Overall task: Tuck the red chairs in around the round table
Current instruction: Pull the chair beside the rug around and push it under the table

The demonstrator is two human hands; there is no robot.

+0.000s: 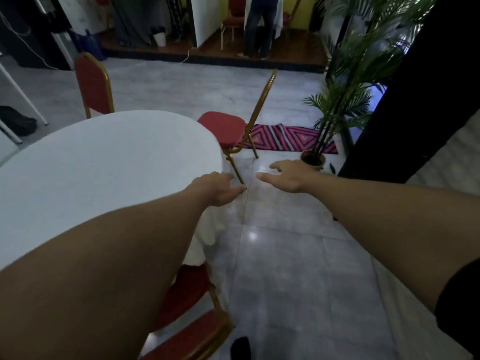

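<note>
The round table (104, 157) carries a white cloth and fills the left half of the view. At its far right side stands a red chair (226, 131) with a gold frame; only part of its seat is under the table edge. Another red chair (93, 84) is at the table's far side, its seat hidden behind the table. A third red chair (197, 307) is near me, below my left arm, with its seat under the cloth. My left hand (215, 188) and my right hand (288, 175) are stretched forward, both open and holding nothing, short of the far right chair.
A potted palm (335, 113) stands right of the chair, with a pink patterned rug (291, 137) behind it. A dark pillar (415, 87) is at the right. A person stands beside another red chair (233, 19) on the raised floor at the back.
</note>
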